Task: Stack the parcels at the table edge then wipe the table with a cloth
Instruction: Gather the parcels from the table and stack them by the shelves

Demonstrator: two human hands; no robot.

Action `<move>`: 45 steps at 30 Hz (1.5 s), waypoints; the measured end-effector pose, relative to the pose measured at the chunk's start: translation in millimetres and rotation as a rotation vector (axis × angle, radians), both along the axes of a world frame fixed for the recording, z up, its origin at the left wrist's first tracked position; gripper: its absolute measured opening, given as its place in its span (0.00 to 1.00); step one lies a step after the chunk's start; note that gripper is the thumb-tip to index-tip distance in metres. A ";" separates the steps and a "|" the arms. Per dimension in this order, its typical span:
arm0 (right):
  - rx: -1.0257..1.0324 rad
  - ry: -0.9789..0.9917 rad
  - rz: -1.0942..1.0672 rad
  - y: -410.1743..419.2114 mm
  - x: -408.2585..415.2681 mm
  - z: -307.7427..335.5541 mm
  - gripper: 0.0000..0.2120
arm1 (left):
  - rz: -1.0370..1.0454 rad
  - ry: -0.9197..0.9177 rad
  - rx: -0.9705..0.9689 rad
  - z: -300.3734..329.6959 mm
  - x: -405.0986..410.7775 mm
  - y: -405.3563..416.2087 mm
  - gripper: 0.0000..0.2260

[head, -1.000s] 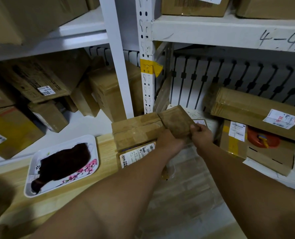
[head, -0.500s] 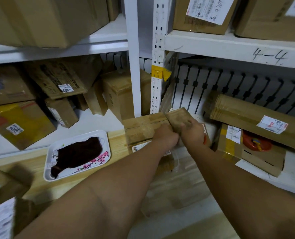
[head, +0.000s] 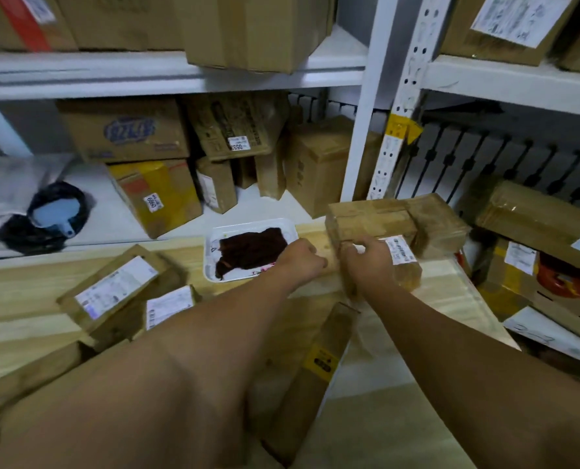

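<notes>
Brown taped cardboard parcels [head: 371, 220] stacked right of centre; right hand [head: 370, 264] grips the labelled lower parcel [head: 402, 262]; left hand [head: 298, 260] loosely curled, empty. Square edges flush.

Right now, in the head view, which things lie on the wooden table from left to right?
Two labelled parcels → white tray with dark cloth → left hand → right hand → stacked parcels at the far edge.

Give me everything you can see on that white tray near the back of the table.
The white tray is a shallow rectangle with rounded corners and a raised rim, plastic by the look of it. It lies flat on the wooden table, near the back edge. A crumpled dark brown cloth covers most of its floor; a pink flower print shows at the near edge. The left hand overlaps its right corner; contact unclear.
</notes>
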State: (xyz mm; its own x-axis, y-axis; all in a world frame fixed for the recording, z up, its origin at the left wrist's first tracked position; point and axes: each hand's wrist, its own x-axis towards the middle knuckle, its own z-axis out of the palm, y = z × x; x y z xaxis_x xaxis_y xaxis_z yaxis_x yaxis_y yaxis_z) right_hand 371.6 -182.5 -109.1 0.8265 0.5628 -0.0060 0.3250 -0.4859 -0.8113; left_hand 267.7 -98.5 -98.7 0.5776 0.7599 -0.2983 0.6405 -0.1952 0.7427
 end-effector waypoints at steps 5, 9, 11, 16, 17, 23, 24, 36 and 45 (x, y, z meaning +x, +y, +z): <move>-0.102 0.015 -0.023 -7.2 -49.4 -6.1 0.15 | -0.067 0.085 -0.008 -2.4 -38.6 -10.6 0.12; -0.139 0.089 -0.061 -22.2 -66.7 -15.8 0.14 | -0.209 0.178 -0.030 -12.1 -59.1 -30.7 0.11; -0.148 0.138 -0.116 -33.0 -72.4 -18.6 0.12 | -0.265 0.229 -0.039 -19.4 -65.5 -43.8 0.16; -0.182 0.229 -0.235 -63.4 -89.8 -29.3 0.13 | -0.449 0.337 0.035 -37.5 -68.5 -83.2 0.29; -0.200 0.252 -0.231 -70.4 -93.5 -31.5 0.14 | -0.497 0.342 0.080 -41.3 -67.9 -90.0 0.30; -0.193 0.399 -0.215 -97.9 -102.1 -46.5 0.17 | -0.481 0.355 0.214 -54.3 -75.2 -105.5 0.31; -0.182 0.408 -0.213 -100.7 -101.2 -48.9 0.18 | -0.474 0.364 0.222 -52.3 -75.7 -105.0 0.28; 0.126 0.827 -0.333 -116.3 -103.8 -39.1 0.22 | -0.332 0.194 -0.066 12.2 -64.3 -70.8 0.23; 0.406 1.056 -0.355 -144.0 -71.1 -46.3 0.14 | -0.409 0.103 -0.125 9.9 -16.4 -94.4 0.20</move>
